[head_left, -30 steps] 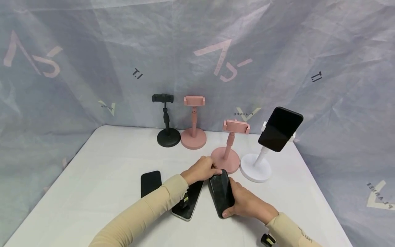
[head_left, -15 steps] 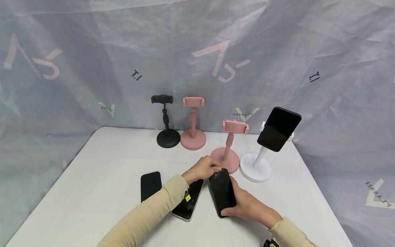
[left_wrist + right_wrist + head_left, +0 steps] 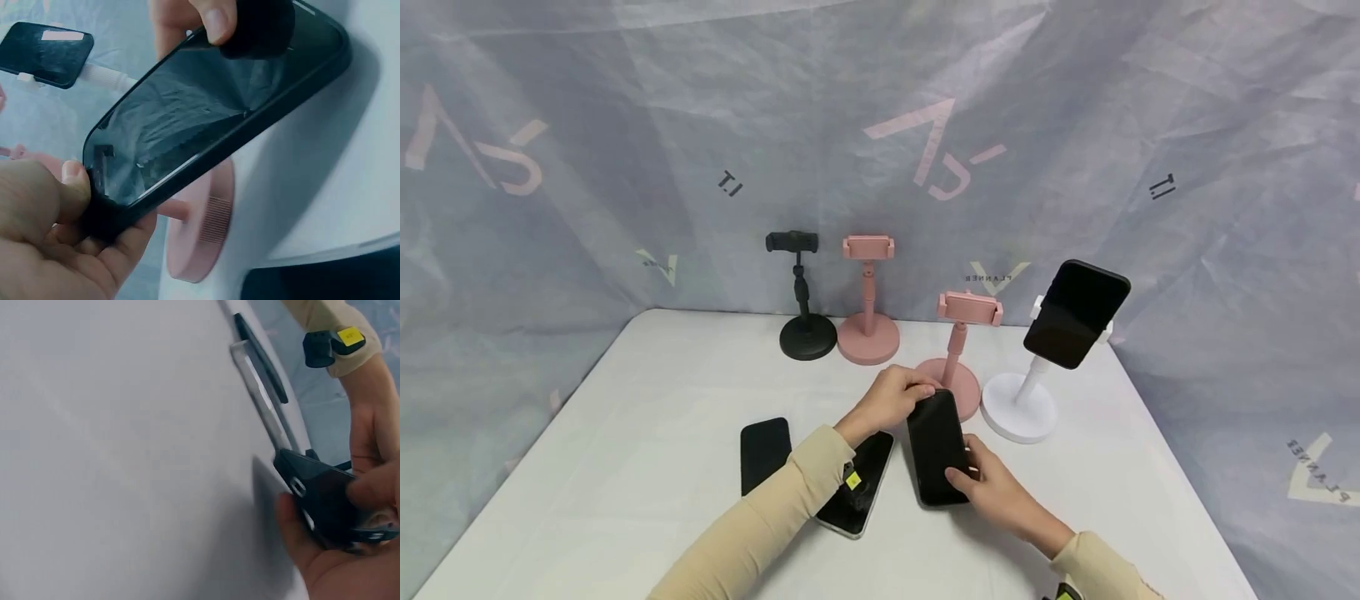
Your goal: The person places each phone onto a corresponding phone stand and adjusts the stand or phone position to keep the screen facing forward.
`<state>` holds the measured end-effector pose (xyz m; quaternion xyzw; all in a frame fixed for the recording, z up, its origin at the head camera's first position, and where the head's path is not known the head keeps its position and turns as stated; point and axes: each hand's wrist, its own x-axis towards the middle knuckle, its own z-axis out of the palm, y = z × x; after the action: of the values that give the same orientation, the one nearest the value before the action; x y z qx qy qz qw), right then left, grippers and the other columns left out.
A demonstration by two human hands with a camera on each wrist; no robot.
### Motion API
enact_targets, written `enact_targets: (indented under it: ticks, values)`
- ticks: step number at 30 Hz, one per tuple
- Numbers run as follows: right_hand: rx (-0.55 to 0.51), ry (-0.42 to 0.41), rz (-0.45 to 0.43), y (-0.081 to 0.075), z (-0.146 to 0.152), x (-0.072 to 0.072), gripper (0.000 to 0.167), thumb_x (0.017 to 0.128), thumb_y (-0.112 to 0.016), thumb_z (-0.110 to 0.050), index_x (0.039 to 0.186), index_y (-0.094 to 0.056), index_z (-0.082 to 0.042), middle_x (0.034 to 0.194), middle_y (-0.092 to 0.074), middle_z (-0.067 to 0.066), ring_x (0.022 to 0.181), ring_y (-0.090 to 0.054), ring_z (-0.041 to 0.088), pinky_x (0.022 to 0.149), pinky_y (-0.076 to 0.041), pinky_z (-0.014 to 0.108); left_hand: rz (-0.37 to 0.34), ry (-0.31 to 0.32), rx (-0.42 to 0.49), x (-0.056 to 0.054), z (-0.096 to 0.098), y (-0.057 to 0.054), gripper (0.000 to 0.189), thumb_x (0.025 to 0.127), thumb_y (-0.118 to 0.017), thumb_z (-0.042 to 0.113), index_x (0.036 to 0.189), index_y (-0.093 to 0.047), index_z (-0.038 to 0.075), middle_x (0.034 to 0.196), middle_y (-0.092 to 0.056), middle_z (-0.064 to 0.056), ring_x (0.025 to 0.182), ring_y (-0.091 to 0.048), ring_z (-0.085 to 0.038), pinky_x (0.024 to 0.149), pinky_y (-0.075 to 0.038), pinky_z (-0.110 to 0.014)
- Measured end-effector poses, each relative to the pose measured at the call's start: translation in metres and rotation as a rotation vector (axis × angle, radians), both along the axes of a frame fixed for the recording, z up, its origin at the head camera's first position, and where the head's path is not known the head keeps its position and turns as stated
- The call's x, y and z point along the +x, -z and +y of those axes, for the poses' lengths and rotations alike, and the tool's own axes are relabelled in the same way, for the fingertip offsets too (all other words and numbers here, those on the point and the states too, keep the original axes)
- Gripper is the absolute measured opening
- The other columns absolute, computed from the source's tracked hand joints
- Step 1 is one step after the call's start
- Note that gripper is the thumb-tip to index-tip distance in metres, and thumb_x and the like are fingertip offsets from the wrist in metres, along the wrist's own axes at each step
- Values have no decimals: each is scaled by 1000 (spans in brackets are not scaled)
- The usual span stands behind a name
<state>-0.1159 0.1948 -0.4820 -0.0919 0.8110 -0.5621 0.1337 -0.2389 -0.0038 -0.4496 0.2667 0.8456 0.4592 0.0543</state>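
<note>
A black smartphone is held between both hands, tilted above the white table with a shadow beneath it. My left hand pinches its far end, thumb on the screen and fingers curled underneath in the left wrist view. At the near right side, my right hand grips the edge with its thumb over the screen. Just beyond the phone stands a pink phone stand, its clamp holding nothing. Under my left forearm lies a silver-edged phone, partly covered by the sleeve.
Another dark phone lies flat farther left. At the right, a white phone stand carries a tilted black phone. A black stand and a second pink stand stand side by side near the back edge.
Both hands have raised the phone's near end and moved it slightly away from the body. My right thumb has shifted from the near corner up along the right side.
</note>
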Motion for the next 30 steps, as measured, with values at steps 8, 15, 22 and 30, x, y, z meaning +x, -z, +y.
enact_targets:
  ticks: [8, 15, 22, 30]
  values:
    - [-77, 70, 22, -7, -2, -3, 41, 104, -60, -12, 141, -50, 1, 128, -67, 23, 116, -69, 29, 90, -57, 25, 56, 24, 88, 2, -4, -23, 21, 103, -63, 13, 114, -79, 6, 90, -75, -10, 66, -52, -9, 63, -43, -21]
    - [-253, 76, -28, -11, -3, -7, 45, 105, -58, -9, 144, -46, 12, 134, -59, 35, 114, -69, 33, 87, -62, 38, 100, 6, 96, 5, -3, -39, 22, 104, -63, 19, 118, -78, 12, 112, -77, -2, 87, -64, -7, 77, -51, -23]
    - [-289, 139, -7, -20, -5, -12, 44, 104, -57, -4, 147, -48, 5, 138, -59, 33, 115, -70, 31, 89, -61, 38, 27, 36, 261, 7, -5, -51, 26, 103, -65, 24, 122, -72, 8, 106, -77, -6, 94, -70, -11, 77, -54, -24]
    - [-376, 167, 62, -41, -2, -25, 47, 104, -58, -3, 149, -46, 4, 142, -55, 33, 114, -71, 21, 91, -59, 38, -26, 25, 325, 11, -3, -40, 24, 101, -69, 25, 117, -72, 7, 101, -75, -8, 89, -70, -9, 80, -57, -25]
